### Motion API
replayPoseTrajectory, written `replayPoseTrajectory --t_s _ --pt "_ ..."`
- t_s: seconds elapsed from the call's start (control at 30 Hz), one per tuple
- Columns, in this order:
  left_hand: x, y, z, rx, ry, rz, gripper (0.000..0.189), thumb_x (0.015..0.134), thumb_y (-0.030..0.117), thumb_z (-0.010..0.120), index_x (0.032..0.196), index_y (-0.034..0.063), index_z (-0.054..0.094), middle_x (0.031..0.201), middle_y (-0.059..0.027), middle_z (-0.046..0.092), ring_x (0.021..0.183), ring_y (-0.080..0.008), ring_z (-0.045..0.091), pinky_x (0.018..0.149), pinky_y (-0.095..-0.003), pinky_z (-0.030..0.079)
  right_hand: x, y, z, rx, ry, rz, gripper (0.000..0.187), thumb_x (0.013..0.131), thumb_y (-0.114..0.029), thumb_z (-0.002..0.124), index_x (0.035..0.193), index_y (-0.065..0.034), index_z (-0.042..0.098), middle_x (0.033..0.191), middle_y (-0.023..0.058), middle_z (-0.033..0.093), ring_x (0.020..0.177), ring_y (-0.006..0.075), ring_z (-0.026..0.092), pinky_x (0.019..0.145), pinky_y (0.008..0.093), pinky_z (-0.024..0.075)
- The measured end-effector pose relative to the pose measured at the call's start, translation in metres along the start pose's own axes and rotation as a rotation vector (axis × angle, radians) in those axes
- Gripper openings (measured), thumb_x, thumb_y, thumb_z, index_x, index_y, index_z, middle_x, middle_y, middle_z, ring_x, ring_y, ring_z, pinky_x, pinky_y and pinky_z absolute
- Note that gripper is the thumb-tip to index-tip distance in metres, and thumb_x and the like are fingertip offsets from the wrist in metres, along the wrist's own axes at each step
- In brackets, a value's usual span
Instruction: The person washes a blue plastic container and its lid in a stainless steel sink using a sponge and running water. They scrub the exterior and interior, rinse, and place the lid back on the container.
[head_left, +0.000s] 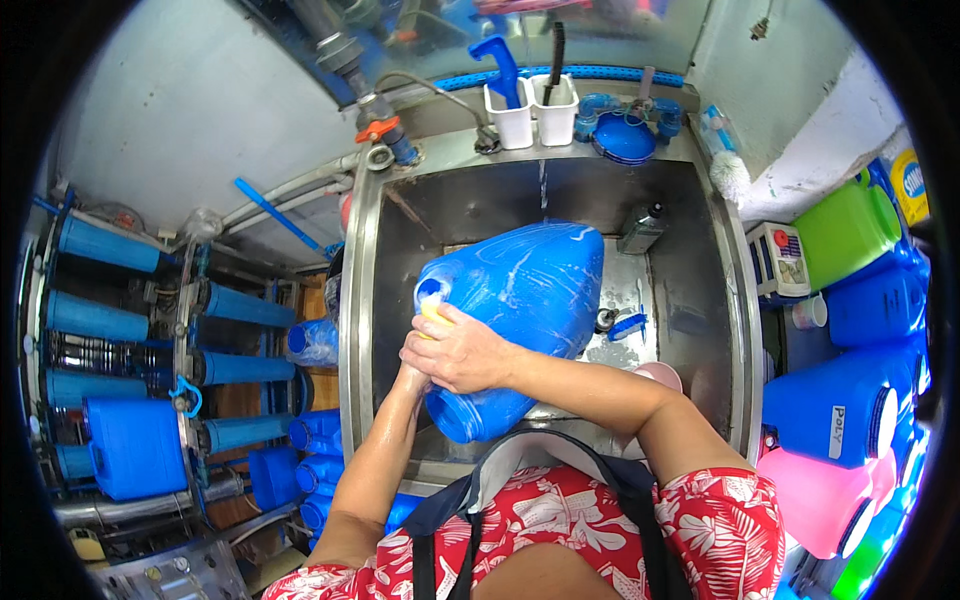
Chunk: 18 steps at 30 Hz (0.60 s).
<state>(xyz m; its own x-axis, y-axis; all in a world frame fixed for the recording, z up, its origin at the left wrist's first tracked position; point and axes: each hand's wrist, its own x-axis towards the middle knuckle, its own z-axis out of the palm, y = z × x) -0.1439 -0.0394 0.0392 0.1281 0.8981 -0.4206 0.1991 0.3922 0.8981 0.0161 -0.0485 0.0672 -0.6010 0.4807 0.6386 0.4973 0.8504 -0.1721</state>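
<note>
A large blue plastic jug (517, 277) lies tilted in the stainless steel sink (739, 360), streaked with white suds. Its small opening (431, 288) faces left, and its wide threaded mouth (454, 416) points toward me. My right hand (472, 352) grips a yellow sponge (435, 309) against the jug, just below the small opening. Beneath it my left hand (417, 373) reaches in from the lower left. Its fingers are mostly hidden by the right hand, so what they hold cannot be seen.
Water trickles from the back rim. A dark bottle (643, 228), a blue brush (627, 326) and a pink bowl (660, 375) sit in the sink. White holders (556, 120) with brushes stand behind. Blue jugs (825, 405) crowd the right; blue filter housings (247, 369) line the left.
</note>
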Motion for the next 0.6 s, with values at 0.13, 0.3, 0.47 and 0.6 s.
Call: replayPoseTrajectory --t_s 0.13,0.3,0.47,0.6 --pt "0.001 0.013 0.010 -0.008 0.059 -0.081 0.029 0.081 0.010 0.068 0.108 -0.0010 0.066 0.098 -0.0063 0.067 0.087 -0.0164 0.063 0.077 -0.0331 0.051 -0.007 0.039 -0.015 -0.001 0.126 0.106 0.033 0.075 -0.022 0.060 0.105 -0.0127 0.067 0.110 0.0077 0.062 0.112 0.0288 0.056 0.096 0.0482 0.0429" --pt "0.003 -0.018 -0.014 -0.101 0.028 -0.126 0.043 0.065 -0.009 0.069 0.108 -0.0012 0.067 0.104 -0.0110 0.069 0.095 -0.0231 0.064 0.090 -0.0378 0.048 -0.131 0.192 0.037 0.126 0.329 1.029 0.034 0.091 -0.028 0.045 0.091 -0.0072 0.072 0.101 0.0131 0.069 0.104 0.0327 0.061 0.093 0.0410 0.0469" --pt "0.015 -0.024 -0.019 -0.144 -0.020 -0.133 0.027 0.067 -0.007 0.068 0.092 0.0016 0.065 0.087 -0.0076 0.064 0.072 -0.0198 0.060 0.071 -0.0331 0.050 -0.214 0.221 0.064 0.001 0.611 1.213 0.035 0.093 -0.023 0.044 0.114 -0.0053 0.065 0.116 0.0173 0.063 0.110 0.0352 0.055 0.099 0.0442 0.0408" --pt "0.022 -0.020 -0.012 -0.196 0.087 -0.229 0.017 0.069 -0.003 0.068 0.077 0.0072 0.057 0.076 -0.0041 0.055 0.064 -0.0210 0.058 0.068 -0.0409 0.056 -0.099 0.089 0.036 0.258 0.421 0.937 0.030 0.092 -0.013 0.048 0.117 -0.0038 0.062 0.117 0.0185 0.059 0.118 0.0367 0.049 0.102 0.0427 0.0367"
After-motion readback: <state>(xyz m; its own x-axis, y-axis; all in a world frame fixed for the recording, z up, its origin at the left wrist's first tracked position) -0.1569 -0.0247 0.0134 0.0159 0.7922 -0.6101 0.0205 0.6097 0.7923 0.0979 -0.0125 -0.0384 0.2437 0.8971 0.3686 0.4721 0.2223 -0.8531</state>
